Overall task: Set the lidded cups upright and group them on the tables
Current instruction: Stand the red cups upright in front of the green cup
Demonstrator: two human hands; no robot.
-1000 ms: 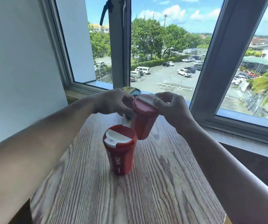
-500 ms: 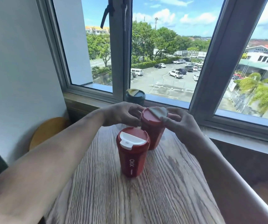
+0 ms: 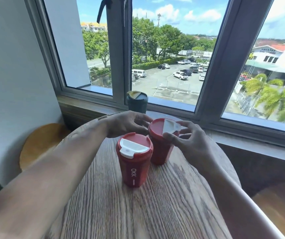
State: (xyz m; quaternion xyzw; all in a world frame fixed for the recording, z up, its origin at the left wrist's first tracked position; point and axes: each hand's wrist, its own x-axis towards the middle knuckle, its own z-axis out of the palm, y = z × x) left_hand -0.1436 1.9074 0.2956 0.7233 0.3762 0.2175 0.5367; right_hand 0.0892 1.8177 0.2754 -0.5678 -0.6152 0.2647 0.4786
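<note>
Two red lidded cups stand upright and close together on the round wooden table (image 3: 138, 213). The near red cup (image 3: 133, 163) has a white flap on its lid and white lettering on its side. Just behind it to the right is the second red cup (image 3: 159, 149), resting on the tabletop. My left hand (image 3: 126, 124) touches its lid from the left with fingers curled. My right hand (image 3: 188, 138) holds its rim and white flap from the right. A dark green lidded cup (image 3: 137, 102) stands upright at the table's far edge by the window.
A window frame and sill (image 3: 241, 125) run behind the table. A white wall (image 3: 12, 83) is on the left. A round wooden stool (image 3: 40, 144) sits low at left, another wooden seat (image 3: 281, 209) at lower right.
The second red cup was tilted and lifted between both hands a second ago. It has come down and now stands upright on the table behind the near cup. The view has tilted downward.
</note>
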